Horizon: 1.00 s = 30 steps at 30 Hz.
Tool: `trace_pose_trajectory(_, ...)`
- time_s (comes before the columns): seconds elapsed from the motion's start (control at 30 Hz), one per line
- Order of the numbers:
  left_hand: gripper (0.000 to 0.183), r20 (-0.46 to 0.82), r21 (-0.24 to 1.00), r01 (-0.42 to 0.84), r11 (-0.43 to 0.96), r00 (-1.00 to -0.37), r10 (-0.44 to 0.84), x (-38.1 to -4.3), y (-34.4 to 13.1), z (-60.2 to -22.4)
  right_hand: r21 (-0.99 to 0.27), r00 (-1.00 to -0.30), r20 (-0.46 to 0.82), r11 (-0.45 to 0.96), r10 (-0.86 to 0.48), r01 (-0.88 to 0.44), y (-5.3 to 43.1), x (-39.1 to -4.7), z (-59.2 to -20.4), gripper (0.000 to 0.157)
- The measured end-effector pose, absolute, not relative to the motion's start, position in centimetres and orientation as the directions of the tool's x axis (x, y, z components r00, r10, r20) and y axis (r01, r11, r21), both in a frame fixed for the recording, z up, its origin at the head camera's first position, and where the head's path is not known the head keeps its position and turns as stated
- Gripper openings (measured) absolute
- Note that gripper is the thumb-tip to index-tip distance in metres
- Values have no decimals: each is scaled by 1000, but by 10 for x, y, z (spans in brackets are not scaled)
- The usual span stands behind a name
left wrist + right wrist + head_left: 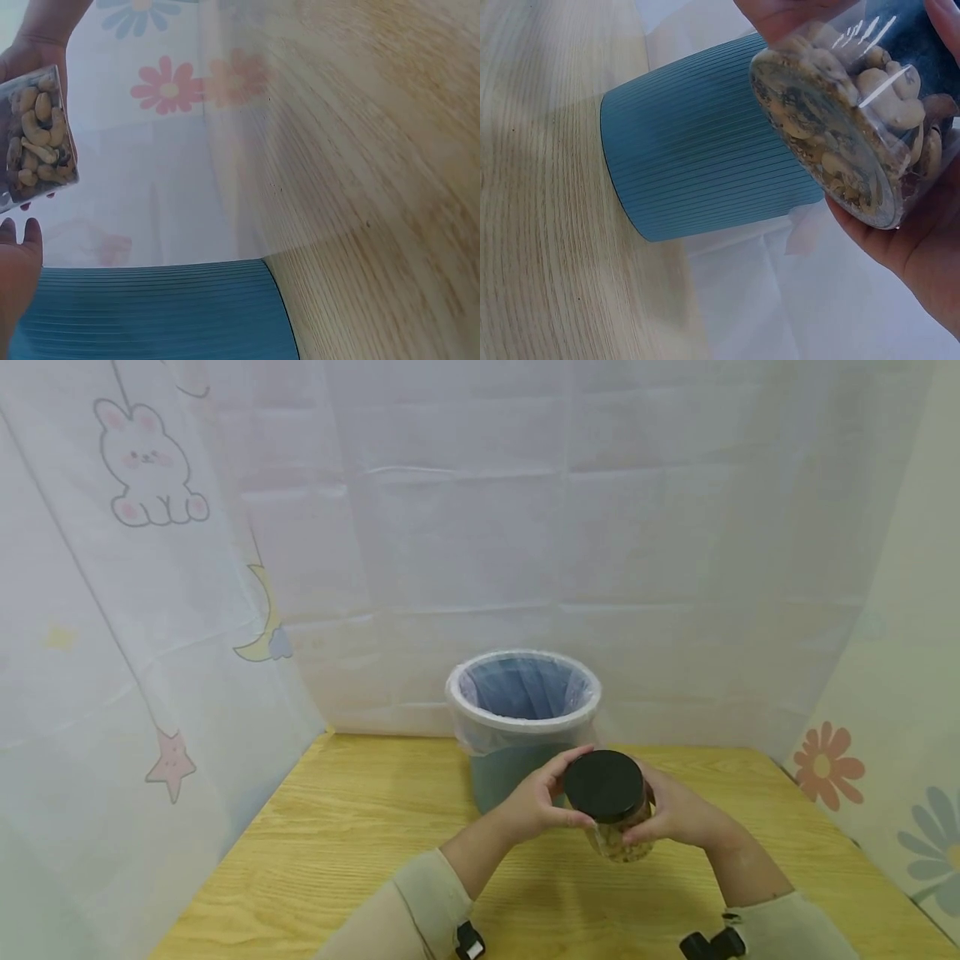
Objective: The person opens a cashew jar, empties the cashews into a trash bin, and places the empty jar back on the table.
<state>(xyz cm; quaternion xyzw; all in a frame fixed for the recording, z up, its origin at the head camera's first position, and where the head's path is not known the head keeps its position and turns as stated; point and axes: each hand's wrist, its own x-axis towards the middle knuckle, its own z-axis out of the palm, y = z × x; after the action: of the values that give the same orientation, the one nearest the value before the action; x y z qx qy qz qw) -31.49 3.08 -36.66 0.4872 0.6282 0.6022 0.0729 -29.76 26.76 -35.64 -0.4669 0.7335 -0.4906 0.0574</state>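
A clear round jar (620, 845) of nuts, cashews among them (43, 127), is held up off the table under its black lid (604, 783). My left hand (534, 806) holds it from the left, fingers and thumb around the lid's side. Opposite, my right hand (678, 810) grips the jar's body, its thumb low on the clear wall. From the right wrist view, the jar's ridged bottom (821, 146) shows, with the right palm (911, 251) against the wall. The jar stands nearly upright, slightly tilted.
Just behind the jar stands a blue-green ribbed trash bin (705, 142) with a white rim (525, 725) and a clear liner bag. The wooden table (360, 827) meets a white hanging sheet (465, 527) at its back. Printed sheets flank both sides.
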Motion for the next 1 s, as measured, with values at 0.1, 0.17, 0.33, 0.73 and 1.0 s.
trace_pose_trajectory(0.1, 83, 490, 830, 527, -185, -527, 694, -307, 29, -359, -776, -566, 373, 87, -735, -624, 268, -297, -357, 87)
trace_pose_trajectory(0.17, 81, 488, 827, 536, -169, -536, 688, -302, 29, -354, -781, -583, 366, 101, -726, -616, 269, -297, -357, 87)
trace_pose_trajectory(0.33, 80, 497, 815, 565, -127, -569, 655, -299, 31, -352, -762, -610, 370, 147, -701, -631, 269, -297, -358, 88)
trace_pose_trajectory(0.73, 81, 495, 825, 562, -64, -662, 562, -306, 40, -374, -773, -656, 360, 182, -663, -608, 268, -298, -360, 86)
trace_pose_trajectory(1.0, 80, 515, 804, 584, -111, -591, 621, -295, 28, -355, -717, -637, 398, 209, -660, -665, 271, -298, -357, 87)
